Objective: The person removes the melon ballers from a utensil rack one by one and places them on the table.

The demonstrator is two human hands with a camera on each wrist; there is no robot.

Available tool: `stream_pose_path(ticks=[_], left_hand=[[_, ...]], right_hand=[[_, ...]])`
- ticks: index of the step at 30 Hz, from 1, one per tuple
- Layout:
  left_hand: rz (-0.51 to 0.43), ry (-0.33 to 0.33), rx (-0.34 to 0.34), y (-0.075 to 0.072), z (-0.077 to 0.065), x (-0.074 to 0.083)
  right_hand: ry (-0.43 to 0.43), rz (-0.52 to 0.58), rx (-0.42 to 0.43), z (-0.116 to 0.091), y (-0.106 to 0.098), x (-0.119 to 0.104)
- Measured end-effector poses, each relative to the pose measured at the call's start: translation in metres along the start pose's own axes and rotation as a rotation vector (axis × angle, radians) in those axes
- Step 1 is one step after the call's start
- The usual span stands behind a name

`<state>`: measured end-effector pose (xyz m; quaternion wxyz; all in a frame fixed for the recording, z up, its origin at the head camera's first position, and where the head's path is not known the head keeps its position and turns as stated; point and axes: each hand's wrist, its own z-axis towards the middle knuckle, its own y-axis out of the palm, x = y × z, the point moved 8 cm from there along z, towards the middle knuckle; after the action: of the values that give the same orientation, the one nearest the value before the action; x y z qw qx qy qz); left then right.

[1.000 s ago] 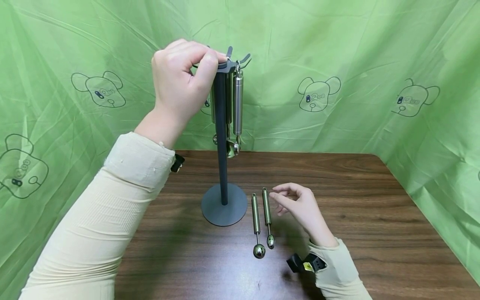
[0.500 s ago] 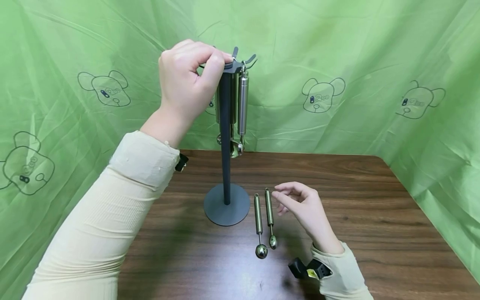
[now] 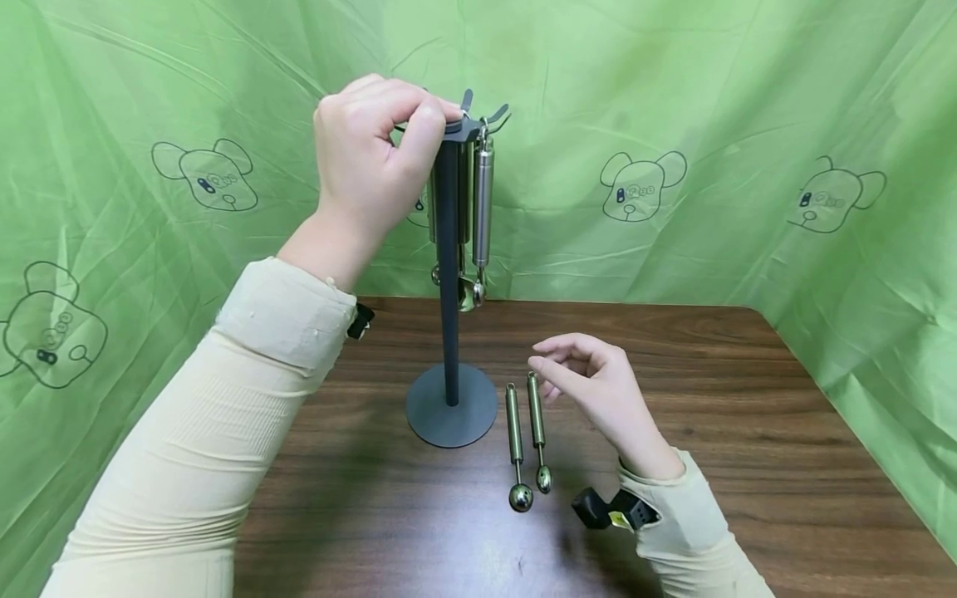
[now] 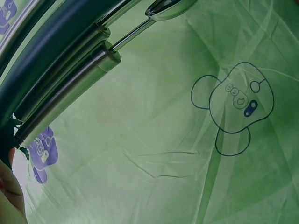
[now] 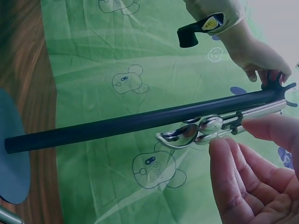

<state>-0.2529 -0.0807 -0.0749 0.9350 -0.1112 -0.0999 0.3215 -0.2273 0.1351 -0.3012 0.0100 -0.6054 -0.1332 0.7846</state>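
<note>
My left hand [image 3: 377, 149] grips the top of a dark grey stand [image 3: 449, 274], its thumb and fingers bent over the hub. Several shiny metal scoops [image 3: 483, 203] hang from the hooks by their handle ends. On the table, right of the stand's round base, lie a round-headed melon baller [image 3: 514, 428] and a small oval-headed scoop [image 3: 537, 411], side by side. My right hand [image 3: 594, 378] hovers by the oval scoop's handle end, fingers loosely bent. In the right wrist view, thumb and fingertips [image 5: 224, 158] are apart with nothing held between them.
The brown wooden table [image 3: 718, 432] reaches back to a green cloth [image 3: 553, 216] with printed bear heads, which also closes in both sides. A black wrist camera [image 3: 613, 508] sits on my right wrist, low over the tabletop.
My right hand has moved slightly forward and left, towards the far end of the oval scoop's handle. The left hand stays on the stand's top; the whole head view has shifted a little.
</note>
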Motion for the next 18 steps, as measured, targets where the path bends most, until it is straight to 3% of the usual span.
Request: stream_pose_path(ticks=[18], left_hand=[[0.003,-0.013,-0.007,0.001,0.001,-0.002]], right_hand=[[-0.062,0.056,-0.027,0.025,0.001,-0.039]])
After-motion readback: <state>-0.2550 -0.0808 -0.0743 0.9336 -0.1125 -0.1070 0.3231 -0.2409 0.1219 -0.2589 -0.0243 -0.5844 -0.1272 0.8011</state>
